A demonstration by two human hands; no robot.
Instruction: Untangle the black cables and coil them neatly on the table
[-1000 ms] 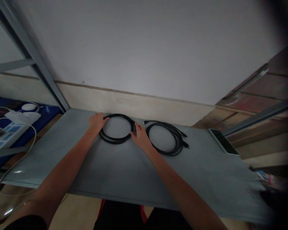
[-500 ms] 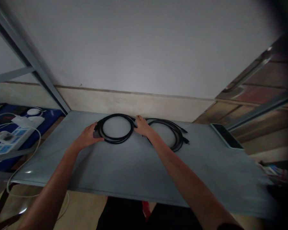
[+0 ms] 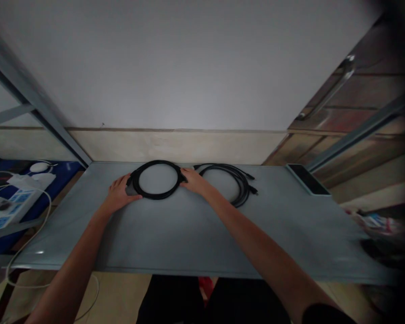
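Two coils of black cable lie on the grey tabletop. The left coil [image 3: 158, 196] is between my hands. At its left edge rests my left hand [image 3: 119, 192], thumb and fingers spread apart. My right hand [image 3: 191, 180] is at the coil's right edge, its fingers closed on the cable. The right coil [image 3: 245, 186] lies beyond my right wrist, partly hidden by the forearm, with two connector ends pointing right.
A phone-like dark device with a pale edge [image 3: 308, 180] lies at the table's [image 3: 189, 238] right. White power strips [image 3: 16, 202] with plugs sit on a blue surface at the left. A white cable [image 3: 49, 207] hangs over the left edge. Metal posts flank the table.
The view has shifted slightly. My right hand has moved a little left and down against the left coil, whose loops look more tightly gathered. The gap between the coils is wider.
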